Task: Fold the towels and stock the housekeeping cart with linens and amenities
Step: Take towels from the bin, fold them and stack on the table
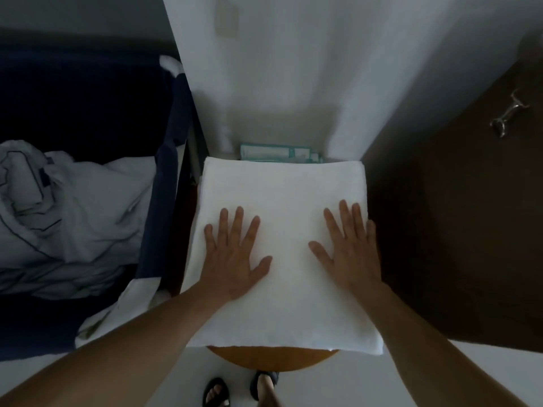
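Observation:
A folded white towel (282,195) lies flat across a round wooden table (273,358), covering nearly all of it. My left hand (232,257) presses flat on the towel's left half with its fingers spread. My right hand (349,248) lies flat on the right half, fingers straight and reaching the towel's right edge. Neither hand grips anything.
A dark blue linen bag (164,201) of the cart stands at the left, holding crumpled white sheets (73,207). Teal amenity packets (279,154) lie behind the towel against a white wall. A dark wooden door with a metal handle (507,116) is on the right. My sandalled feet (241,389) show below.

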